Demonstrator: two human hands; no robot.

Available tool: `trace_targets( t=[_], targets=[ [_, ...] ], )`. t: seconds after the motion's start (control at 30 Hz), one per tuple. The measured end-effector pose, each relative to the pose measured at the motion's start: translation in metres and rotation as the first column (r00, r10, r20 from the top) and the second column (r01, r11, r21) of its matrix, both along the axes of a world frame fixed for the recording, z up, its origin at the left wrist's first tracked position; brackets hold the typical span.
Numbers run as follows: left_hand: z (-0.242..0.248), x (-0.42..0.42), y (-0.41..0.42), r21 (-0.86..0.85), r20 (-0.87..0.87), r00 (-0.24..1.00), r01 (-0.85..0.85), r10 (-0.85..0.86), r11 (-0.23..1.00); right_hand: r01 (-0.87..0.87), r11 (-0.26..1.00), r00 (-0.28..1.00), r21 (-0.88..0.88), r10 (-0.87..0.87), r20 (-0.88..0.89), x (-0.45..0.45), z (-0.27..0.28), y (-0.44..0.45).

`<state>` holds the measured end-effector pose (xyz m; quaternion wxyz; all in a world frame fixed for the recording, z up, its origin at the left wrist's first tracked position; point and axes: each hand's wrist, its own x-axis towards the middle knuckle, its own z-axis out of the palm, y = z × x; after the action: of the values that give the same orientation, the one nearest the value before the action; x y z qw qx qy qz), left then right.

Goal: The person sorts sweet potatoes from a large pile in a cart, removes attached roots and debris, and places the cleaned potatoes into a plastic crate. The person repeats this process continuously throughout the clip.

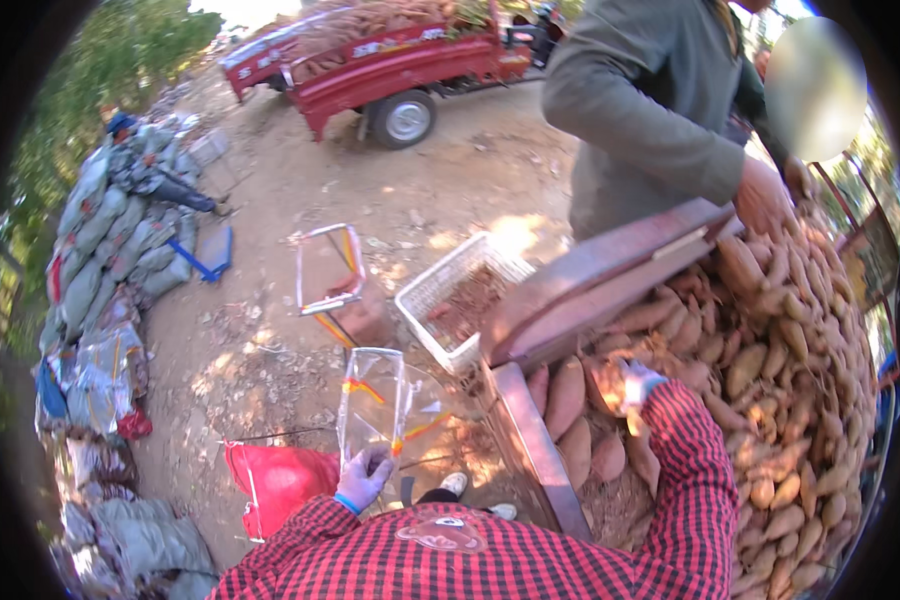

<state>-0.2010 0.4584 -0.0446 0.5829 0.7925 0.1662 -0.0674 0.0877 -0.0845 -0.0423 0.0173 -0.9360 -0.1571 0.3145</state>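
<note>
My gloved left hand [364, 477] is at the near rim of a clear plastic bag stretched on a rectangular frame [371, 390]; whether its fingers grip the rim is not clear. At the right, my gloved right hand [636, 384] reaches into a cart bed heaped with sweet potatoes [746, 371]. It touches a sweet potato [607, 382], but blur hides whether the fingers close on it. The cart's metal side wall [536, 442] stands between my hands. Larger sweet potatoes [566, 397] lean against the inside of that wall.
A co-worker in a grey-green top [645, 112] reaches into the same heap. Beyond the wall are a white plastic crate [450, 300] and another framed bag [330, 270]. A red bag [285, 480] lies left. Filled sacks [105, 247] and a red loaded cart [397, 67] stand farther off.
</note>
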Motion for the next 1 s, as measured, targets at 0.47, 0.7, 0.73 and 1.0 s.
trace_targets(
  t=[0.47, 0.7, 0.73, 1.0],
  targets=[
    [0.035, 0.038, -0.046, -0.13, 0.04, 0.981, 0.193, -0.189, 0.973, 0.361, 0.758, 0.891, 0.543, -0.453, 0.04, -0.039, 0.008, -0.04],
    [0.164, 0.106, -0.149, -0.091, 0.302, 0.626, 0.769, -0.719, 0.632, 0.327, -0.518, 0.738, 0.79, -0.382, -0.556, -0.191, 0.073, -0.041],
    [0.178, 0.116, -0.169, 0.012, 0.349, 0.54, 0.815, -0.766, 0.58, 0.294, -0.521, 0.743, 0.802, -0.404, -0.534, -0.206, 0.092, -0.036],
    [0.222, 0.139, -0.262, -0.006, 0.617, 0.293, 0.93, -0.73, 0.368, 0.221, -0.411, 0.728, 0.884, -0.534, -0.43, -0.248, 0.23, 0.053]
  ],
)
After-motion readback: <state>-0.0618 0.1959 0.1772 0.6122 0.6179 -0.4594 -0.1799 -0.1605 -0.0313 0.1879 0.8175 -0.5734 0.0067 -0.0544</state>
